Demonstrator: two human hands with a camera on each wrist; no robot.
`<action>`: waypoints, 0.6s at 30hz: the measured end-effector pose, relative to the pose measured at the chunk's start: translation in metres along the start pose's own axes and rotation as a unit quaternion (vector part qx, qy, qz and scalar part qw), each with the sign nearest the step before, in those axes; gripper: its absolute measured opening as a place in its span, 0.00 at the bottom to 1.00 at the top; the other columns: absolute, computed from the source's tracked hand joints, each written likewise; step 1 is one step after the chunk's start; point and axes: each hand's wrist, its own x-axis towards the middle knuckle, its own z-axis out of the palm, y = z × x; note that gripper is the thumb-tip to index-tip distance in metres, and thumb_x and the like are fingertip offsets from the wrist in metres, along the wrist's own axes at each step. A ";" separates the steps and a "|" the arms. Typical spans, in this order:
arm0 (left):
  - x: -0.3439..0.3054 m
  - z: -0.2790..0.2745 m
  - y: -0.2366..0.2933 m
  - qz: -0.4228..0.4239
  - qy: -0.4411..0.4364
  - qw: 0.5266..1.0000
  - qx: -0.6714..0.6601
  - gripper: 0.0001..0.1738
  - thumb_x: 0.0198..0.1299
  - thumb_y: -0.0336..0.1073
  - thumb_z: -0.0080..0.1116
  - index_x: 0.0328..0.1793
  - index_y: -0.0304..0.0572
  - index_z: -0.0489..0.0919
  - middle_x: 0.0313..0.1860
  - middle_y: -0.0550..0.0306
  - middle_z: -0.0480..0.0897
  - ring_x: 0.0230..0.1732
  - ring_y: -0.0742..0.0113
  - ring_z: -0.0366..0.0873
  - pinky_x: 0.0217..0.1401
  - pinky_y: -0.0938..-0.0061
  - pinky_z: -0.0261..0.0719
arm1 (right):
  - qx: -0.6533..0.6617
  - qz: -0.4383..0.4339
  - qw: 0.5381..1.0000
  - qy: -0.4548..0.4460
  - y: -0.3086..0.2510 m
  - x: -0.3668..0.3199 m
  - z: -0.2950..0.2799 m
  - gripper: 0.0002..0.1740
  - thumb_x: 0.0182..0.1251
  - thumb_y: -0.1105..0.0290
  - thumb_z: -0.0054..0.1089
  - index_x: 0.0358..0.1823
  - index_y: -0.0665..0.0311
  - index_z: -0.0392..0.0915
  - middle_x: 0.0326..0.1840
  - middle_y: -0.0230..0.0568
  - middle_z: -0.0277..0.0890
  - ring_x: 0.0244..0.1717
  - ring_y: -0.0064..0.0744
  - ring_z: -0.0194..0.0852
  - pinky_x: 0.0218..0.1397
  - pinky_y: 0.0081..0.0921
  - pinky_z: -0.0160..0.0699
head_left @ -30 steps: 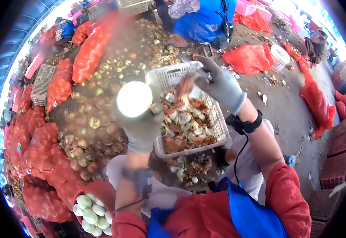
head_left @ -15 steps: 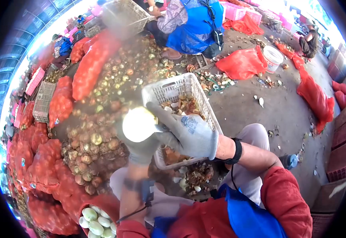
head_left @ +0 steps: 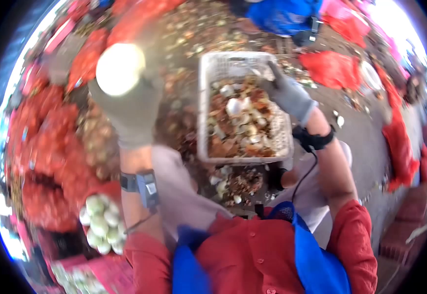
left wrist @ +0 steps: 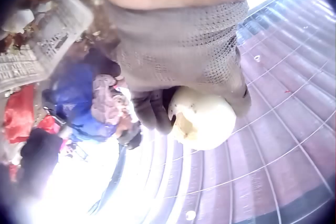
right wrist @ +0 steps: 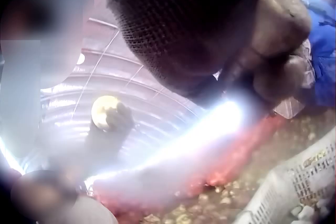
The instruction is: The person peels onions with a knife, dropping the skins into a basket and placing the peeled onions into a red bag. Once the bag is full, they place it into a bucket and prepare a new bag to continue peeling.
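Note:
A peeled, shiny white onion sits in the grip of my gloved left hand, raised left of the crate. In the left wrist view its cut end shows a rough patch. My gloved right hand is over the right side of a white plastic crate, with curled fingers round a small knife that is blurred and mostly hidden. Brown skins and white onion peelings lie in the crate. The right wrist view catches the onion far off, held up.
Peeled onions fill a red container at lower left, near stacked red mesh sacks. Unpeeled onions cover the floor beyond my left knee. Another person in blue is ahead; a red sack lies at right.
My left hand has swung left and up from the crate with the onion. My right hand has left the onion and moved right, over the crate. The head view has shifted.

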 end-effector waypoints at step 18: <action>-0.159 -0.453 0.021 -0.350 0.254 0.902 0.011 0.27 0.69 0.41 0.68 0.70 0.44 0.73 0.50 0.57 0.81 0.47 0.68 0.80 0.44 0.71 0.81 | 0.127 -0.148 0.972 -0.131 -0.004 0.014 0.082 0.35 0.83 0.60 0.53 0.85 0.58 0.53 0.32 0.31 0.72 0.28 0.20 0.69 0.32 0.22 0.72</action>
